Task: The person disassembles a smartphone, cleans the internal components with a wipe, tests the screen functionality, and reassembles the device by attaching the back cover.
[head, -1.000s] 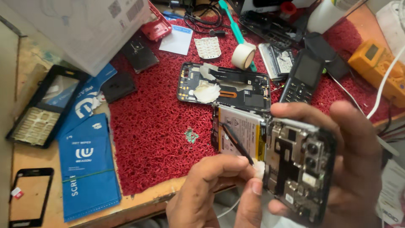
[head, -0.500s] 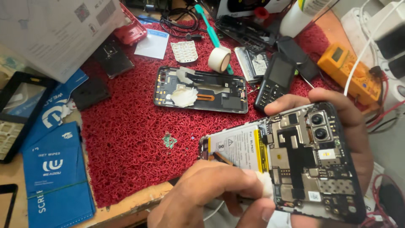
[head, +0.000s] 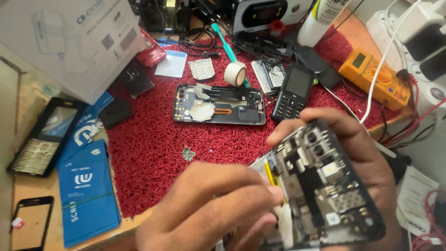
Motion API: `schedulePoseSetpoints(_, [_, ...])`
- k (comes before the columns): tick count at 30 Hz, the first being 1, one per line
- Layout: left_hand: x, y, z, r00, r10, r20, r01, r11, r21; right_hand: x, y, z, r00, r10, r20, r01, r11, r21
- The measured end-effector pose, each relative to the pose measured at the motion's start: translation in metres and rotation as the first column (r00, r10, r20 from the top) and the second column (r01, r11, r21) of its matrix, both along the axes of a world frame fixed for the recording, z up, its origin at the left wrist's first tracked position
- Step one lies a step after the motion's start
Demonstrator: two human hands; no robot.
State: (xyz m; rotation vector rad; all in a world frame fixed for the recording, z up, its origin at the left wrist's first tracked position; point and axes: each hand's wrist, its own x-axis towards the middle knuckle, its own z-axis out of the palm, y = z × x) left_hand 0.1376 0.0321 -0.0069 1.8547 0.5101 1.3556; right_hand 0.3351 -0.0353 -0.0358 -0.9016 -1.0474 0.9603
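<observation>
- The right hand (head: 357, 153) was curled around an opened smartphone (head: 320, 186), fingers wrapped over its top edge and far side, holding it up above the near edge of the table (head: 37, 218).
- The phone's back was off, so its circuit boards, camera modules and a strip of yellow by the battery faced the camera.
- The left hand (head: 209, 209) was half closed, its fingers bunched against the phone's left side; motion blur hid whether it pinched anything.
- Behind the hands, a red bristly mat (head: 148, 153) covered the table.
- A removed phone back cover (head: 218, 104) lay flat in the middle of the mat, inner side up.
- Just right of it lay a black keypad phone (head: 292, 90), and near its upper edge stood a roll of tape (head: 234, 73) touching a green toothbrush (head: 227, 49).
- An orange multimeter (head: 374, 76) sat at the right, well apart from the cover.
- Blue packets (head: 86, 195) and a loose screen glass (head: 30, 227) lay at the left.
</observation>
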Motion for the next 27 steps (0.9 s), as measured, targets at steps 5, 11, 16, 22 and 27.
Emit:
schedulePoseSetpoints(5, [-0.017, 0.007, 0.026, 0.973, -0.122, -0.196, 0.172, 0.949, 0.264, 0.003, 0.004, 0.008, 0.976, 0.217, -0.008, -0.216, 0.973, 0.083])
schedulePoseSetpoints(11, [-0.018, -0.015, 0.017, 0.957, -0.064, -0.282, 0.123, 0.973, 0.193, -0.004, -0.01, 0.016, 0.979, 0.203, -0.024, -0.201, 0.978, 0.047])
schedulePoseSetpoints(16, [-0.013, -0.031, -0.002, 0.973, 0.122, -0.194, -0.043, 0.928, 0.37, -0.004, -0.018, 0.02, 0.976, 0.173, -0.129, -0.165, 0.984, 0.066])
schedulePoseSetpoints(22, [-0.004, -0.043, -0.027, 0.981, 0.062, -0.186, 0.003, 0.944, 0.329, 0.003, -0.013, 0.013, 0.987, 0.157, -0.044, -0.144, 0.968, 0.204])
schedulePoseSetpoints(27, [0.0, -0.052, -0.032, 0.994, 0.049, -0.097, -0.023, 0.967, 0.254, 0.012, -0.017, 0.009, 0.986, 0.168, -0.02, -0.16, 0.964, 0.212])
